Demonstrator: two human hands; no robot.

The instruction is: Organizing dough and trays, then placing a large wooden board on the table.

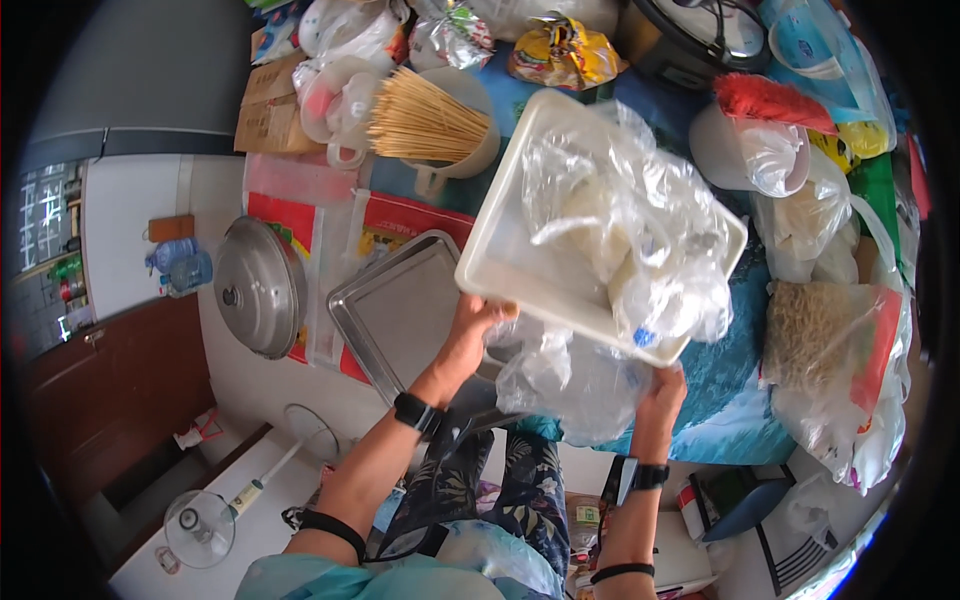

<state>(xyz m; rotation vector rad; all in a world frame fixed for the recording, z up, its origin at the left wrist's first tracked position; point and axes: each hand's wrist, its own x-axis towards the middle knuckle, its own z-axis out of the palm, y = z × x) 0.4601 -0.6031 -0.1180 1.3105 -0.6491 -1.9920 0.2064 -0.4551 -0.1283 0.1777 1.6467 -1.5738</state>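
Note:
Both hands hold a white plastic tray (540,262), tilted above the table. My left hand (474,330) grips its near left corner, thumb along the rim. At the near right corner my right hand (664,390) has hold of the edge. Inside the tray lie crumpled clear plastic bags (667,217) with pale contents that I cannot make out. Another clear plastic bag (577,386) is below the near rim, between my hands. Just left of the tray is a rectangular metal pan (405,307), partly hidden by my left forearm.
A domed metal lid (259,289) lies at the left. Behind stand a mug of wooden skewers (427,120), a yellow snack bag (566,52) and a black electric cooker (690,45). On the right are a white bucket (720,150) and a bag of brown dried food (817,337).

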